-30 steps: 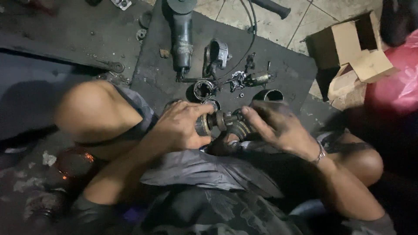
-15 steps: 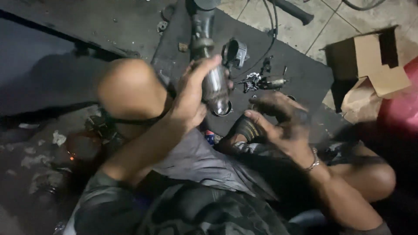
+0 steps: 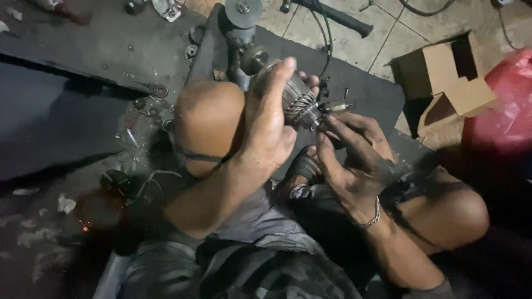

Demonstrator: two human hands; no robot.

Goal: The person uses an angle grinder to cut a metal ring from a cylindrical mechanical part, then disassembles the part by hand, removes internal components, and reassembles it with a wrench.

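Lifted higher than before, the motor rotor [image 3: 299, 102] is clamped in the left hand [image 3: 269, 124] grip; the right hand [image 3: 354, 160], fingertips pinched together, touches its shaft tip just beside that grip.

We note bare forearms and bare knees on the person, no sleeves reaching the wrists. The left hand [image 3: 269, 130] is ungloved and smudged with dark grease; the right hand [image 3: 354, 160] is likewise grimy, with a thin metal chain bracelet [image 3: 372, 217] at the wrist. Grey shorts, a dark patterned top, and a dark sandal [image 3: 303, 166] are worn
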